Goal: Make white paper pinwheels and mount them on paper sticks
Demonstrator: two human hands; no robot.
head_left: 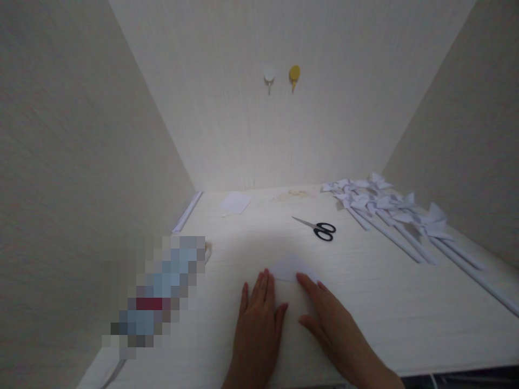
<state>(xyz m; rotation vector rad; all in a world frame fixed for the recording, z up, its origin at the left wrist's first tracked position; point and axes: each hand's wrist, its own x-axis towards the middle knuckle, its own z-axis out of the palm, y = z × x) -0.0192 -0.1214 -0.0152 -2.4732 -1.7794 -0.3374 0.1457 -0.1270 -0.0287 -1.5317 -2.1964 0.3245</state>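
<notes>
Paper | under fingertips of left hand, right hand | both flat, unclenched

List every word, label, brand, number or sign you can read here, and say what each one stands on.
No readable text anywhere.
Pixelated patch at the left: blurred out, unreadable.
White paper under the left hand and right hand: blank.
Scissors, small paper sheet, paper pinwheels, two wall hooks: no marks visible.

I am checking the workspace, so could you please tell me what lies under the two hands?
A white paper sheet lies on the desk under the left hand and right hand. Only its far edge shows; the rest is covered.
</notes>
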